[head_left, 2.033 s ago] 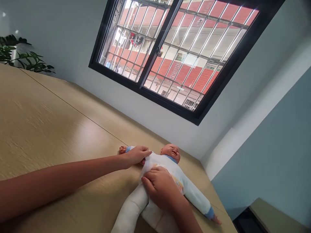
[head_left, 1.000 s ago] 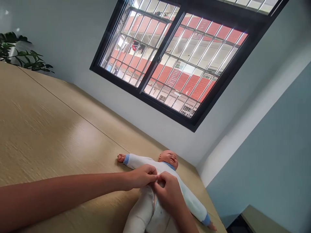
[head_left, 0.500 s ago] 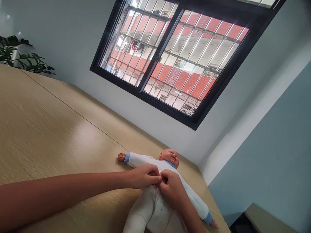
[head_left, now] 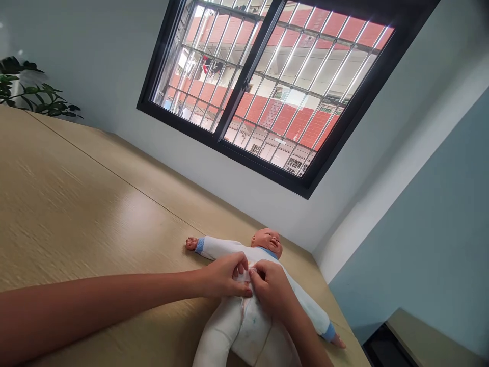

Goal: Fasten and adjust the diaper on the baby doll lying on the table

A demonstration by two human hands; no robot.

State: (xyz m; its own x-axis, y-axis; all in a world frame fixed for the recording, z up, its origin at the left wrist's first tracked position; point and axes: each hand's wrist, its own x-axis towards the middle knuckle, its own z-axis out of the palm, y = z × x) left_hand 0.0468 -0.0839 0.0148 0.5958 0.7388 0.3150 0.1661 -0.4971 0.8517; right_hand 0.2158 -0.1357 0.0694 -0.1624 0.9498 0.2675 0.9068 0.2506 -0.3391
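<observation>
Both hands (head_left: 248,280) pinch — doll's suit (head_left: 244,323)

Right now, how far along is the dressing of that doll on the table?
Looks done: the doll lies face up on the wooden table, both arms in the white suit's sleeves, legs covered. In hand: the left hand and right hand pinch the suit's front together at the chest. Left: the front below the hands appears to gape slightly; I cannot make out fasteners.
</observation>
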